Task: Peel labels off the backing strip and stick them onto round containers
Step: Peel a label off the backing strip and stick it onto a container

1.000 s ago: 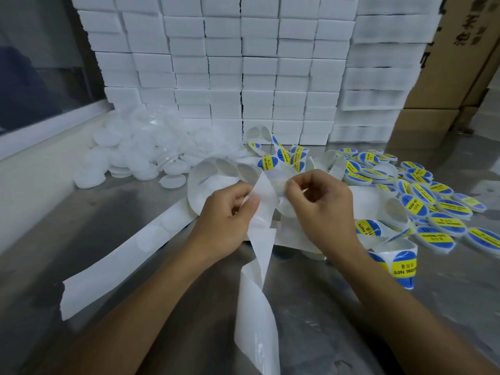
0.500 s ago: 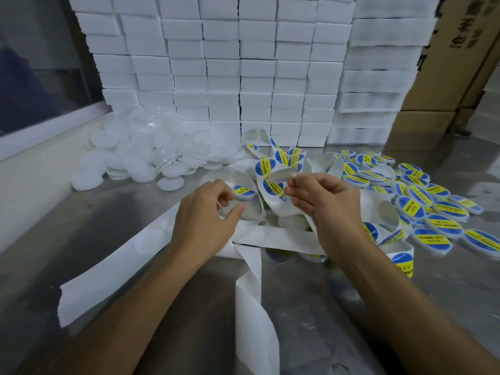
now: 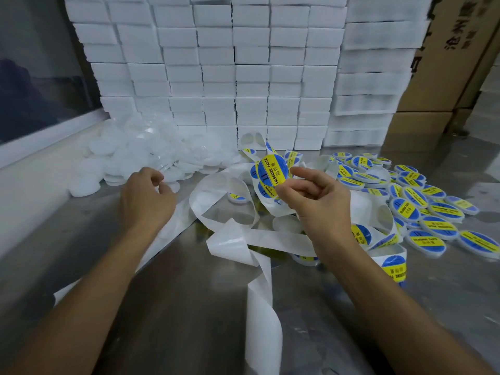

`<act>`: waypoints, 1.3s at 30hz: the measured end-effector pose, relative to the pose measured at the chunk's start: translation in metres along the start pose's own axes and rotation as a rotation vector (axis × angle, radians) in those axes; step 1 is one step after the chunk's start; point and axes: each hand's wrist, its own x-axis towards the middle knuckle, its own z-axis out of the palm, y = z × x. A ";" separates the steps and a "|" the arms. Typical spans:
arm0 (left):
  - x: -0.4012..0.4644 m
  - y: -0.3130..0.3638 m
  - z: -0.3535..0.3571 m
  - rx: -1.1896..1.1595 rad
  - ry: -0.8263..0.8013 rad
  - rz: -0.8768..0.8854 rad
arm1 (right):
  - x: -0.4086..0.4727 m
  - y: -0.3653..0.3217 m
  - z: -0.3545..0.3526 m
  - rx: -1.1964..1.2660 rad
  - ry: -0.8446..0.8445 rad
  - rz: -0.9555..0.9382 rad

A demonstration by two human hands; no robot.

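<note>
My right hand [image 3: 313, 198] pinches a round blue and yellow label [image 3: 273, 170] by its edge and holds it up above the tangled white backing strip [image 3: 259, 239]. My left hand [image 3: 146, 196] has reached left to the pile of plain white round containers [image 3: 140, 155]; its curled fingers touch one container at the pile's front edge, and whether they grip it is unclear. More labels still sit on the strip near its far loop and at its lower right end [image 3: 393, 266]. Labelled containers [image 3: 422, 209] lie spread on the right.
A wall of stacked white boxes [image 3: 232, 71] closes the back of the metal table [image 3: 189, 307]. Cardboard cartons [image 3: 443, 77] stand at the right rear. A window ledge [image 3: 40, 136] runs along the left. Empty backing strip trails toward the table's near edge.
My right hand has peeled a label off the strip and lifted it. My left hand let go of the strip and moved left to the plain container pile.
</note>
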 end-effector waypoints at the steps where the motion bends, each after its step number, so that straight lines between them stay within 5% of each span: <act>1: 0.009 -0.006 0.003 0.083 -0.086 -0.035 | 0.000 0.000 0.000 0.001 0.002 -0.004; 8: 0.039 -0.030 0.021 0.339 -0.595 -0.059 | 0.004 -0.002 -0.002 -0.011 0.076 -0.025; 20: 0.025 0.005 0.018 0.481 -0.229 0.136 | 0.002 -0.005 -0.001 -0.044 0.045 -0.010; 25: 0.000 0.046 0.002 0.181 -0.124 0.190 | 0.001 -0.002 0.001 -0.050 0.014 -0.015; 33: -0.062 0.089 -0.004 -0.661 -0.416 -0.049 | -0.002 -0.001 0.004 -0.032 -0.052 -0.060; 39: -0.072 0.089 -0.005 -0.985 -0.506 -0.246 | -0.003 0.002 0.005 -0.042 -0.110 -0.108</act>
